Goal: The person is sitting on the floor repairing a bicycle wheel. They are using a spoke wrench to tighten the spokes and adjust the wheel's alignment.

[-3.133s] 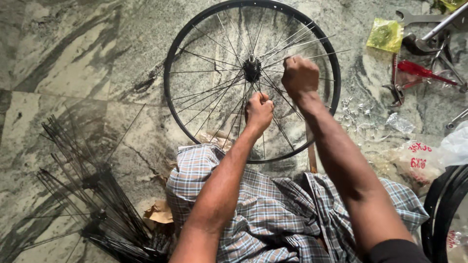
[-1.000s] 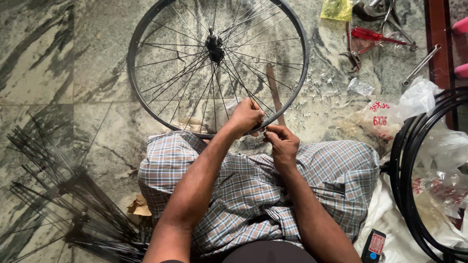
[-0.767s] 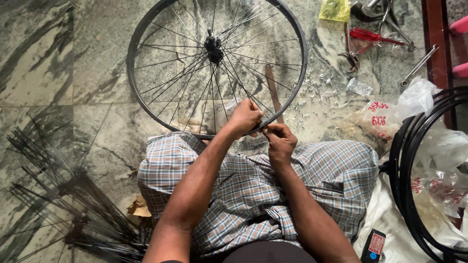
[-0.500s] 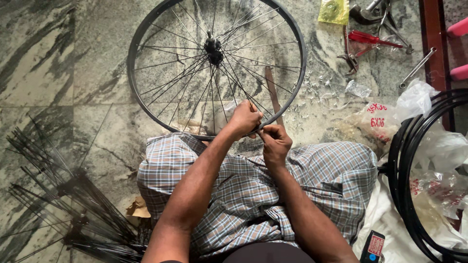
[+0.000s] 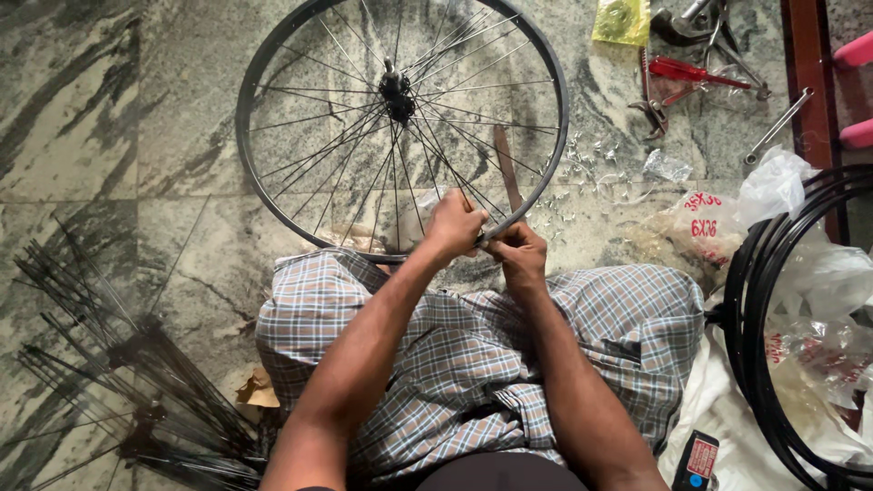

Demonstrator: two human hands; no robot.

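While the bicycle wheel [image 5: 401,127] lies flat on the stone floor [image 5: 109,136] ahead of the seated person, its near rim rests at the knees, at about 6 o'clock of the hub [image 5: 395,86]. Both hands meet at that rim, toward 5 o'clock. The left hand [image 5: 453,225] is closed on the rim edge, fingers curled over the spoke ends. The right hand [image 5: 517,255] pinches something small against the rim just beside it; whether that is a nipple or a spoke tip cannot be told, so the grip reads as narrow and closed on a small part. Judged from this, the step in hand is seating or tightening one spoke at the rim; the next move would call for a steady rim and fine turning by the fingertips.

A checked cloth [image 5: 473,355] covers the lap beneath the forearms. Loose black spokes [image 5: 118,364] fan across the floor at 8 o'clock. A red-handled tool [image 5: 687,70] and a spanner [image 5: 776,127] lie at 1 o'clock, near a yellow packet [image 5: 622,20]. Spare black rims [image 5: 773,318] and plastic bags [image 5: 773,186] stand at 3 o'clock.
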